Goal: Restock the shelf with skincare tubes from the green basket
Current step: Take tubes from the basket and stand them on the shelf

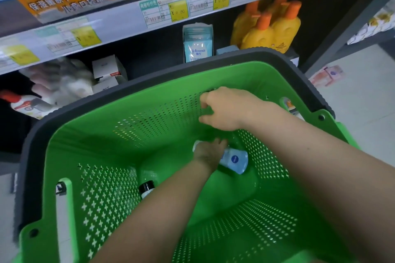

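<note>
Head view: the left hand (210, 152) grips the pale blue tube (235, 161) on the floor of the green basket (70, 134), the right hand (226, 109) hangs above, loosely curled and empty; a firm mid-body hold and straight lift should serve

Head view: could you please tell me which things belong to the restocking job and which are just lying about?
Job: green basket, pale blue tube, black-capped container, shelf.
Lying about: yellow bottles, Johnson's packets, white boxes, orange carton.
</note>
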`<state>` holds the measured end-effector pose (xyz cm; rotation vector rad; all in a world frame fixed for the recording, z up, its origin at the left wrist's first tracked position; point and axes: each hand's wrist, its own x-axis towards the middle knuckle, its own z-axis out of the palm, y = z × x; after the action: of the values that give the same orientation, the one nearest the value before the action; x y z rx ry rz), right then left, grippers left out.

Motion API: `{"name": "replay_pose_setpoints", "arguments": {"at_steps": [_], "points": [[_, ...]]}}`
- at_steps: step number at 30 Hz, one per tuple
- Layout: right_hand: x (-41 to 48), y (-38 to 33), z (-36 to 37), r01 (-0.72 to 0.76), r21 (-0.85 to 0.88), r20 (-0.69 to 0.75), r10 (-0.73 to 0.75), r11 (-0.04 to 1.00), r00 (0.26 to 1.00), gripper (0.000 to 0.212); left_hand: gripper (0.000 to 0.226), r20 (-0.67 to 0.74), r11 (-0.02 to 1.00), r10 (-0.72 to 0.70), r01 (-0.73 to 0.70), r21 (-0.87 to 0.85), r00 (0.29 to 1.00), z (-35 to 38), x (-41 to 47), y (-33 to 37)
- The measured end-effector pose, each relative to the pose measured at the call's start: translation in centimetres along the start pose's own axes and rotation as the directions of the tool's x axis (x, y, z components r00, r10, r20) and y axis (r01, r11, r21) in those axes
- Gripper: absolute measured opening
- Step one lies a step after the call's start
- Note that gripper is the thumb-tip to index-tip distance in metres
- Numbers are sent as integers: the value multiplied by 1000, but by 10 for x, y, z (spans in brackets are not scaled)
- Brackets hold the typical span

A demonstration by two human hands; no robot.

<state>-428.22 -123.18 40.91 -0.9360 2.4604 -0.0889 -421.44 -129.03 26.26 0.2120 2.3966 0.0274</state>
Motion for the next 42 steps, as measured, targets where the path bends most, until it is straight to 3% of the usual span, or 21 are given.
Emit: {"name": "replay_pose_setpoints", "arguments": {"at_steps": [3,6,8,13,15,18,22,28,32,35,39,42], "points": [[0,0,-2,-14,0,-11,14,1000,1000,34,53,-5,991,-130,130,10,991,-5,-1,-14],[-1,2,-1,-37,12,1,37,999,999,35,50,26,986,-165,166,-4,986,-31,-16,-29],[-1,3,-1,-49,23,23,48,999,999,35,42,-10,985,-175,175,-10,985,-48,-29,-38],[-1,5,-6,-78,110,65,71,991,995,52,50,-131,973,-217,203,-113,967,-73,-67,-54],[-1,3,-8,-76,127,64,68,989,996,60,58,-216,958,-228,180,-222,949,-78,-80,-61],[-4,-3,-12,-12,235,44,1,972,999,45,68,-292,912,-258,132,-389,921,-78,-96,-69],[-9,-13,-17,179,431,-58,-171,884,984,33,75,-402,886,-253,43,-462,880,-73,-116,-77],[-15,-23,-17,347,304,-244,-279,887,929,27,45,-502,803,-214,-141,-579,838,-80,-144,-79],[-19,-27,-16,368,387,-287,-268,846,920,23,36,-433,659,-247,-177,-731,867,-91,-158,-80],[-26,-30,-23,354,495,-257,-256,794,932,20,28,-444,644,-289,-172,-746,848,-95,-167,-86],[-34,-31,-40,226,290,-145,-190,930,971,33,32,-462,587,-318,-211,-781,828,-94,-181,-96],[-33,-34,-38,129,43,73,-131,991,989,39,30,-455,557,-293,-237,-796,841,-92,-189,-102]]}}
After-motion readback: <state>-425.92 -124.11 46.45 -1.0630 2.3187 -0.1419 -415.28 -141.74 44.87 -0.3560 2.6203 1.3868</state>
